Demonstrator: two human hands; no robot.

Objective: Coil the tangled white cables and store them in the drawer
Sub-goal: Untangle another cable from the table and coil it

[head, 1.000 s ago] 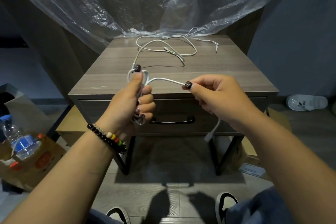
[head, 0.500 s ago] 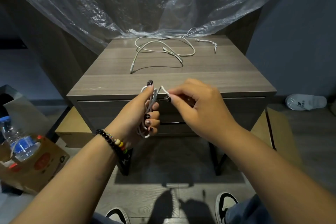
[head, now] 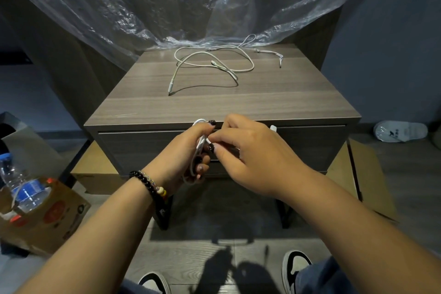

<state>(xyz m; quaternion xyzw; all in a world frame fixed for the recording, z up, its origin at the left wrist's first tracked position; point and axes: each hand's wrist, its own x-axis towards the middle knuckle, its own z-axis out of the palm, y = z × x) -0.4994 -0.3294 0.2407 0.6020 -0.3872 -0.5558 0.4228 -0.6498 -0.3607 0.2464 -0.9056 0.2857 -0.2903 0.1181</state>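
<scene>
**Coil nearly closed, tail end being tucked**

Left hand (head: 188, 157) grips the coiled cable (head: 199, 148) in front of the closed drawer (head: 310, 148). Right hand (head: 248, 157) pinches the cable's loose end against the coil. Cable looks light, limp and springy, so loops will likely pop open; hold across the bundle, not one strand. Second tangled cable (head: 210, 64) lies at the far end of the bench (head: 286, 103). Versus 1 s ago: hands have closed together and dropped lower, slack span gone.
</scene>
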